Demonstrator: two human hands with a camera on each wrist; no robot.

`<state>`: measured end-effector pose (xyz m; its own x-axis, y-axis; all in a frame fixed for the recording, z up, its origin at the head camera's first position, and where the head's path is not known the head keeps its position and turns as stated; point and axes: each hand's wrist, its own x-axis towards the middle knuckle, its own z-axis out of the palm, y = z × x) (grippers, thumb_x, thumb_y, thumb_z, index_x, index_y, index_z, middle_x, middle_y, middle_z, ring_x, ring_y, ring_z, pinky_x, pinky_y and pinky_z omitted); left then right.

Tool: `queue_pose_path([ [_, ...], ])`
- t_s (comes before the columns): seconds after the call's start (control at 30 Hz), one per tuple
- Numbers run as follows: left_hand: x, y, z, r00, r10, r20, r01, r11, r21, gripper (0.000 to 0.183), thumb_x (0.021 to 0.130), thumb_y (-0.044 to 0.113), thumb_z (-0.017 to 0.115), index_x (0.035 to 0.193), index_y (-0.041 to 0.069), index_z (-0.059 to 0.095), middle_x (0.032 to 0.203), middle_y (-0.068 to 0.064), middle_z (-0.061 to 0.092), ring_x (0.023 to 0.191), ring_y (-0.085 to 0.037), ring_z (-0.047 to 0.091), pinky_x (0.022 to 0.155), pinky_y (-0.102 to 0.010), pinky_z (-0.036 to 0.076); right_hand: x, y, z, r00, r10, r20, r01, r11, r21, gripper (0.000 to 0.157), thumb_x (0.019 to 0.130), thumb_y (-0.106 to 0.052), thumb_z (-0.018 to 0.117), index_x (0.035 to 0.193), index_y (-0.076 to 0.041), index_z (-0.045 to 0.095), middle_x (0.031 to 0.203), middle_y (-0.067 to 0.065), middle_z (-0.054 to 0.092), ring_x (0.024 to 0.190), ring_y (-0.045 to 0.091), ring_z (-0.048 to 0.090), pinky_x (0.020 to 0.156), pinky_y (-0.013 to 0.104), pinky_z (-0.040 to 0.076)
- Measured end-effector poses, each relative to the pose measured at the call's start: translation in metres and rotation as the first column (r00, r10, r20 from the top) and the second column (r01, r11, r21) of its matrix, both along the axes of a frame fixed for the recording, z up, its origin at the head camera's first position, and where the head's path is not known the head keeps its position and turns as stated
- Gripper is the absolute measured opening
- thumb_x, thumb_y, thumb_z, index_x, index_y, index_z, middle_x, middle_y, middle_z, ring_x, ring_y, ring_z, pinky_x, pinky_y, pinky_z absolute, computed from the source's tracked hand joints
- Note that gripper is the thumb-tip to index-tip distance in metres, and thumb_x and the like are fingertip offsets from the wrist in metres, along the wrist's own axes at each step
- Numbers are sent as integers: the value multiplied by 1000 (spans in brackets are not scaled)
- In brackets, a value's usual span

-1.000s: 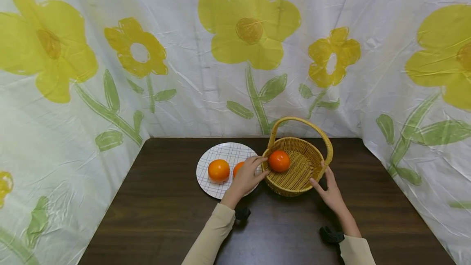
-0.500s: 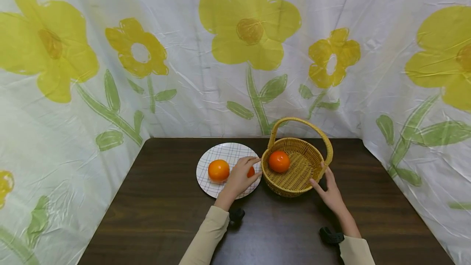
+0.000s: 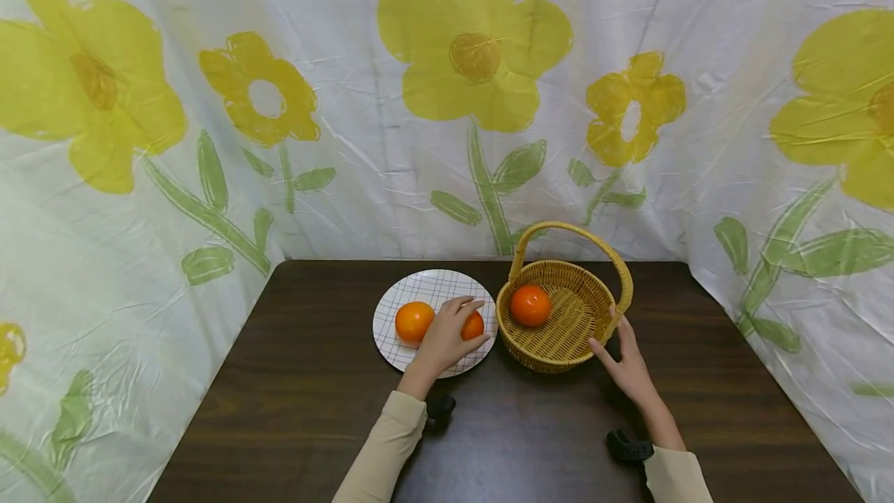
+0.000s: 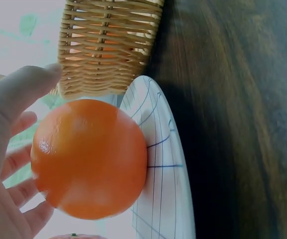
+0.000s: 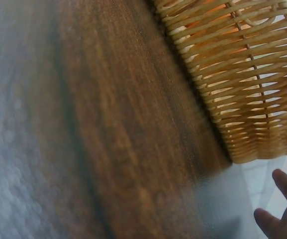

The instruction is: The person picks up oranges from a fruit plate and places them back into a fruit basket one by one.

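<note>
My left hand [image 3: 443, 336] reaches over a plate [image 3: 436, 282] around an orange [image 3: 472, 325]. In the left wrist view, the thumb [image 4: 31, 84] is held away from the orange [image 4: 88, 159], whose far side lies by the spread fingers; whether they touch it is unclear. A second orange fruit [image 3: 414, 322] sits left of that hand on the plate. My right hand [image 3: 632, 367] rests against the right side of a wicker basket [image 3: 552, 363], near the handle base, with straight, spread fingers [image 5: 285, 184]. One red-orange fruit [image 3: 530, 306] lies inside the basket.
A dark wooden table [image 3: 300, 410] carries the plate and basket, which stand side by side. The basket's tall arched handle [image 3: 569, 230] rises above its rim. Behind the table hangs a white flowered curtain [image 3: 349, 200].
My left hand has moved left from the basket's rim, back to the orange on the plate. The right hand, the basket and the fruit in it stay put.
</note>
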<state>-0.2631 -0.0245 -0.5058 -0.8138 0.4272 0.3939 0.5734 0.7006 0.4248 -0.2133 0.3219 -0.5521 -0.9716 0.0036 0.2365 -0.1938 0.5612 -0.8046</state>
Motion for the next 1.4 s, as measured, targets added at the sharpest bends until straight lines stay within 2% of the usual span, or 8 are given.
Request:
queue_pose_path([
  [0.33,-1,-8,0,996,11,88,-6,999,-54,64,77,41,72,133,19,50,137,-8,44,126,-27,41,97,-43,42,1,-1,0,1000,1,-1,-1,1000,0,77,92,-23,57,151,-21,7,154,14,2,138,44,6,95,72,16],
  [0.8,-5,-15,11,991,1,134,21,985,-170,69,76,42,73,135,14,48,134,-11,47,122,-30,44,94,-45,44,1,-2,1,1000,2,9,-2,1000,-9,78,92,-23,58,151,-24,6,154,14,1,138,44,5,95,73,15],
  [1.0,-7,-15,10,992,4,127,21,982,-189,68,76,43,74,133,14,50,129,-8,51,115,-27,49,91,-42,46,11,-13,24,1000,19,4,-19,999,-29,76,93,-17,56,150,-12,7,152,23,1,136,49,4,93,74,13],
  [1.07,-7,-15,10,993,2,120,21,982,-189,68,75,43,74,132,14,51,127,-8,52,114,-27,49,92,-41,46,11,-14,26,1000,19,5,-19,999,-30,76,93,-16,56,150,-10,7,152,24,1,136,49,4,93,74,13],
  [1.23,-8,-16,9,995,-7,94,25,981,-190,66,74,45,74,129,14,54,124,-7,54,111,-26,51,91,-40,46,1,-2,5,1000,6,4,-6,1000,-11,78,91,-19,59,151,-19,8,154,16,1,138,45,4,94,73,15],
  [1.4,-7,-16,9,996,-24,85,39,984,-172,65,73,43,76,127,12,55,122,-7,55,108,-26,52,90,-40,46,1,-1,2,1000,3,-1,-3,1000,-5,78,92,-22,59,151,-22,7,154,14,1,139,43,5,95,72,15],
])
